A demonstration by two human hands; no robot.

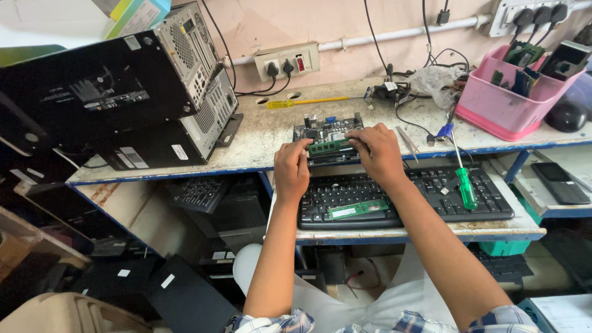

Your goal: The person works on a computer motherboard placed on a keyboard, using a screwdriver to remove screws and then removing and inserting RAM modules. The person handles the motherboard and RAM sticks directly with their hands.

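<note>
- Green memory stick [328, 147], long and narrow: lies along the near edge of the small dark circuit board [327, 137] at the front of the worn pale workbench [259, 139].
- My left hand [292, 169]: fingertips curled and pressed on the stick's left end.
- My right hand [377, 152]: fingers bent, pinching the right end (pads hidden).
- Second green memory stick [357, 209]: loose on the black keyboard [407, 200], on the lower shelf just below my wrists.
- Green-handled screwdriver [464, 182]: across the keyboard's right side.
- Yellow-handled screwdriver [308, 102]: behind the board.
- Two black computer towers [123, 98]: stacked left.
- Pink plastic bin [499, 102]: right (holds spare boards).
</note>
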